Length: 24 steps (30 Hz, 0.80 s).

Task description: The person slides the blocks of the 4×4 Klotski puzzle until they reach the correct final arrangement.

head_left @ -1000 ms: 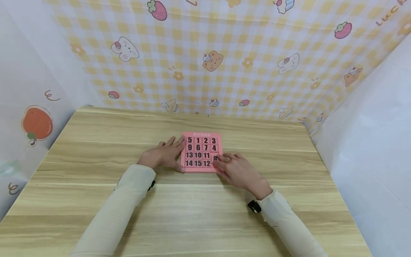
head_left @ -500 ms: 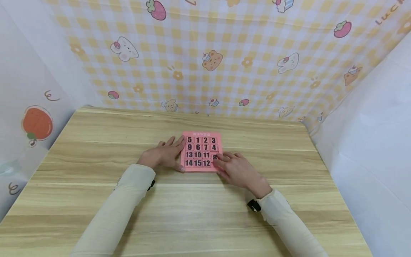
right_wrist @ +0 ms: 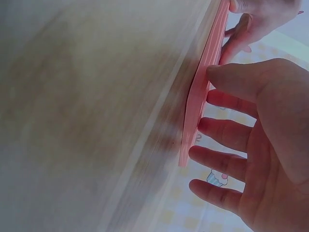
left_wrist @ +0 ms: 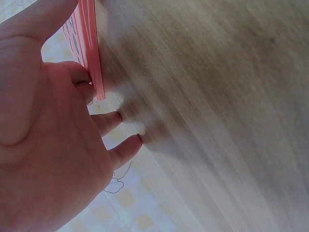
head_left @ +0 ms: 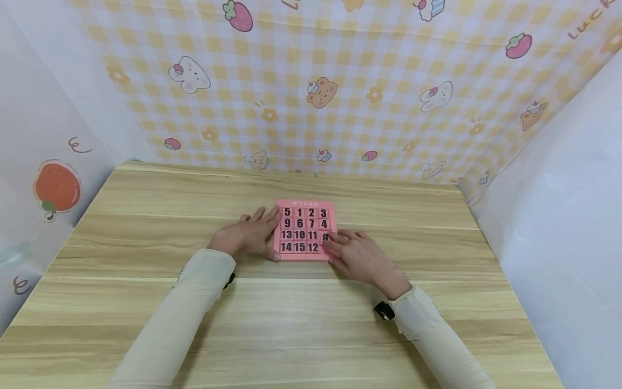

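A pink number slide puzzle (head_left: 305,257) lies flat on the wooden table, with black-numbered tiles in its frame. My left hand (head_left: 245,235) rests along its left side, fingers spread, the thumb at the near left corner and a fingertip near the far left corner. At the puzzle's right side, fingertips of my right hand (head_left: 358,257) touch the 8 tile (head_left: 325,237) and partly cover it. That tile sits under the 4, a little out of line with its row. In the right wrist view the thumb touches the pink side edge (right_wrist: 195,104); the other fingers are slightly bent.
The wooden table (head_left: 291,335) extends around the puzzle on all sides. Behind it hangs a yellow checked curtain (head_left: 340,59) with cartoon prints. White sheets (head_left: 559,216) stand along the left and right sides.
The 8 tile has slid slightly away from me, toward the 4, with my right fingertips on it. My left hand has stayed in place at the puzzle's left side.
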### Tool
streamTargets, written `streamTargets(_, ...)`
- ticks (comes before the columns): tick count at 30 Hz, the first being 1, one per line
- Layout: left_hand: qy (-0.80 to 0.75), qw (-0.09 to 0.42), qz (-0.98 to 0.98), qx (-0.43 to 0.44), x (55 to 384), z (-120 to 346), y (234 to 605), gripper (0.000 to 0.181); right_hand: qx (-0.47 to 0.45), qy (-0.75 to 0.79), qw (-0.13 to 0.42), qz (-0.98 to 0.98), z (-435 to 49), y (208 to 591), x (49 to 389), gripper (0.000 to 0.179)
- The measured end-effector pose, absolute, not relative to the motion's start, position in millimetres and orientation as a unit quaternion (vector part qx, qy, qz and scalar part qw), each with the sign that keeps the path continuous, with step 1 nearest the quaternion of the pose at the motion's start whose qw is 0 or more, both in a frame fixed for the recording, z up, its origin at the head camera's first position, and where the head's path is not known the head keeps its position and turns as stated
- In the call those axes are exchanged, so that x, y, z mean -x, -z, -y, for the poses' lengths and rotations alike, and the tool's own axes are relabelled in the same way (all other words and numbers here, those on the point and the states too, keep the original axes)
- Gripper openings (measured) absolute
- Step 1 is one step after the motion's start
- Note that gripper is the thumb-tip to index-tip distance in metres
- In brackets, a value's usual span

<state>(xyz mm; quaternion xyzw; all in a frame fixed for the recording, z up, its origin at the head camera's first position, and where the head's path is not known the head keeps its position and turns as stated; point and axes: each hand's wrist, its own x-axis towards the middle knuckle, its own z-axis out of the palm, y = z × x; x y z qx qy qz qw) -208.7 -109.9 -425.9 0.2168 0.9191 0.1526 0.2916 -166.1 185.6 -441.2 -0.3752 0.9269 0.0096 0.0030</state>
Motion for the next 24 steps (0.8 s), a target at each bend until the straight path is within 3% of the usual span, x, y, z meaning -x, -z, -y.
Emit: streamTargets(24, -0.160, 0.294, -0.919, -0.210, 208.5, 110.3, 426.4, 0.113, 0.362, -0.010, 0.027, -0.932, -183.9, 439.9, 168.2, 0.050)
